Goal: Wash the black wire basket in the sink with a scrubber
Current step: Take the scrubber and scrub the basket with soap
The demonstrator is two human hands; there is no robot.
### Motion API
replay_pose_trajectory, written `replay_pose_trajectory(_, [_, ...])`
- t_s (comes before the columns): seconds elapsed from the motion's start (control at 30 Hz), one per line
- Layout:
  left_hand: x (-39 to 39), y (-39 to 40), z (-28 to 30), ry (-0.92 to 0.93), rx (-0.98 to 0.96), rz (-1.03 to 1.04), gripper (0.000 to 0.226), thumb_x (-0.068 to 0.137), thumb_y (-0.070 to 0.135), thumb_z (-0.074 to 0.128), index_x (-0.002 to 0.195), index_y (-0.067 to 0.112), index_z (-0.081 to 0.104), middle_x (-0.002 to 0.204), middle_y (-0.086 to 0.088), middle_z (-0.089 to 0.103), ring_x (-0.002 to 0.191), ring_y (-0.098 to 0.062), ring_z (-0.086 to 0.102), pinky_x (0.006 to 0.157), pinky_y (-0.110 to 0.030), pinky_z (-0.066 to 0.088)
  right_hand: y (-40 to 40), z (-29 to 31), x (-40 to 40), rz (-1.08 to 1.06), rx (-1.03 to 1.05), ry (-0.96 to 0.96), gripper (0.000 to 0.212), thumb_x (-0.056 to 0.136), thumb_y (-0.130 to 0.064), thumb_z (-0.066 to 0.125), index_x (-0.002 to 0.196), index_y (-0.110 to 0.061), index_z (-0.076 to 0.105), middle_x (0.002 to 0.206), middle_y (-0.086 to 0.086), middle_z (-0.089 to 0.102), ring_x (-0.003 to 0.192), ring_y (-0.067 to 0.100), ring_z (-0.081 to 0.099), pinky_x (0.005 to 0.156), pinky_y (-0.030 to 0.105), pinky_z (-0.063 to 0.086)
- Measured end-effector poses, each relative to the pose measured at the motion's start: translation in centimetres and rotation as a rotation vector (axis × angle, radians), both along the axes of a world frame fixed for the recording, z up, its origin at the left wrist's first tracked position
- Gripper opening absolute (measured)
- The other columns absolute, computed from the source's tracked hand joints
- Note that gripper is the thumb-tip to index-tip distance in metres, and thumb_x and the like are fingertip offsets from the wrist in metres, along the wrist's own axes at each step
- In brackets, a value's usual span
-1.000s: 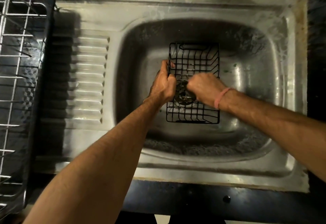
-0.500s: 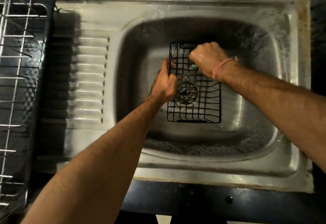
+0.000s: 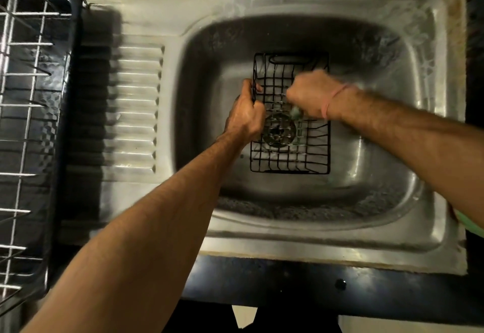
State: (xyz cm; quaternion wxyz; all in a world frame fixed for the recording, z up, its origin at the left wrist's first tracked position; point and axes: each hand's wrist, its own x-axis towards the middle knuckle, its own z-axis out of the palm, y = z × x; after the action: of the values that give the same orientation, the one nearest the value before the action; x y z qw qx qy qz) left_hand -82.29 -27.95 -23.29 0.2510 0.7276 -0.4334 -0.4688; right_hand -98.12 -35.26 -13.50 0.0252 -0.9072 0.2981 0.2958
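- A steel sink was seen from above, with a black wire basket lying in the middle of its bowl, over the drain.
- The left hand gripped the basket's left rim, fingers curled round the wire.
- The right hand was closed on a greenish scrubber, only partly visible and blurred, inside the basket.
- Half a second before, that hand had been at the basket's far end; it had since swept back toward the middle, just above the drain.
- This suggested scrubbing was mid-stroke, with the near end likely still to do.
- A dish rack stood at the sink's left edge.
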Motion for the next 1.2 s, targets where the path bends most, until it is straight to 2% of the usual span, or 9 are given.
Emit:
replay_pose_trajectory(0.17, [-0.1,-0.5,0.2,-0.025,-0.049,-0.012,0.040,0.086,0.026,0.036,0.124,0.035,0.047,0.092,-0.003,0.066,0.069,-0.021,0.064,0.062,-0.048,0.064,-1.2,-0.6,0.3,-0.075,-0.202,0.047,0.013,0.099,-0.011,0.067,0.112,-0.011,0.069,0.106,0.014,0.069,0.104,0.031,0.063,0.085,0.044,0.059])
replay_pose_trajectory(0.33, [-0.3,-0.5,0.4,-0.042,-0.060,-0.019,0.041,0.084,0.025,0.035,0.122,0.037,0.046,0.087,0.000,0.061,0.064,-0.018,0.060,0.057,-0.041,0.058,2.9,-1.1,-1.3,0.038,-0.078,0.115,0.010,0.098,-0.028,0.071,0.101,-0.020,0.066,0.100,0.004,0.067,0.104,0.024,0.060,0.101,0.043,0.051])
replay_pose_trajectory(0.47, [-0.6,-0.6,0.6,-0.043,-0.033,0.017,0.043,0.082,0.024,0.036,0.120,0.040,0.046,0.100,-0.006,0.068,0.074,-0.021,0.067,0.063,-0.045,0.064,6.6,-0.9,-1.7,0.082,0.264,0.171,0.010,0.103,-0.019,0.062,0.104,-0.014,0.070,0.081,-0.002,0.055,0.082,0.017,0.060,0.077,0.030,0.057])
replay_pose_trajectory(0.53, [-0.7,-0.6,0.7,-0.031,-0.026,0.032,0.043,0.082,0.024,0.036,0.121,0.039,0.046,0.102,-0.007,0.069,0.074,-0.020,0.067,0.061,-0.041,0.063,7.2,-1.0,-1.7,0.108,0.302,0.151,0.009,0.103,-0.018,0.062,0.107,-0.013,0.069,0.082,-0.002,0.055,0.080,0.016,0.059,0.074,0.029,0.055])
replay_pose_trajectory(0.7, [-0.6,-0.6,0.8,-0.026,-0.017,0.016,0.040,0.086,0.028,0.036,0.123,0.042,0.045,0.106,-0.009,0.069,0.078,-0.025,0.070,0.064,-0.050,0.067,3.8,-0.8,-1.4,-0.002,0.125,0.003,0.016,0.095,-0.028,0.074,0.105,-0.016,0.068,0.091,0.001,0.060,0.090,0.020,0.063,0.084,0.037,0.060])
replay_pose_trajectory(0.9, [-0.7,-0.5,0.6,-0.031,-0.049,-0.021,0.039,0.087,0.030,0.038,0.124,0.039,0.046,0.105,-0.008,0.070,0.081,-0.026,0.072,0.069,-0.052,0.067,-1.4,-1.6,-0.4,-0.310,-0.203,-0.235,0.014,0.095,-0.010,0.073,0.108,-0.009,0.068,0.100,0.015,0.067,0.099,0.038,0.066,0.087,0.050,0.056])
replay_pose_trajectory(1.0, [-0.8,-0.4,0.6,-0.038,-0.050,-0.021,0.041,0.086,0.031,0.038,0.125,0.039,0.045,0.105,-0.008,0.069,0.082,-0.027,0.072,0.071,-0.054,0.066,-1.5,-3.0,0.6,-0.476,-0.258,-0.309,0.012,0.092,-0.008,0.074,0.103,-0.008,0.070,0.097,0.017,0.069,0.097,0.040,0.067,0.084,0.049,0.054])
replay_pose_trajectory(1.1, [-0.8,-0.4,0.9,-0.029,-0.034,-0.019,0.045,0.084,0.031,0.037,0.127,0.038,0.045,0.102,-0.007,0.069,0.073,-0.023,0.068,0.066,-0.047,0.064,-0.8,-4.4,1.2,-0.673,-0.253,-0.438,0.009,0.094,-0.004,0.072,0.101,-0.009,0.072,0.097,0.014,0.072,0.096,0.037,0.069,0.078,0.042,0.057])
replay_pose_trajectory(1.2, [-1.0,-0.3,1.1,-0.027,-0.027,-0.015,0.046,0.084,0.027,0.038,0.128,0.036,0.046,0.100,-0.003,0.068,0.073,-0.020,0.065,0.066,-0.046,0.062,0.4,-5.7,2.9,-0.701,-0.201,-0.604,0.015,0.091,-0.005,0.072,0.101,-0.016,0.076,0.098,0.008,0.074,0.094,0.031,0.071,0.077,0.037,0.059])
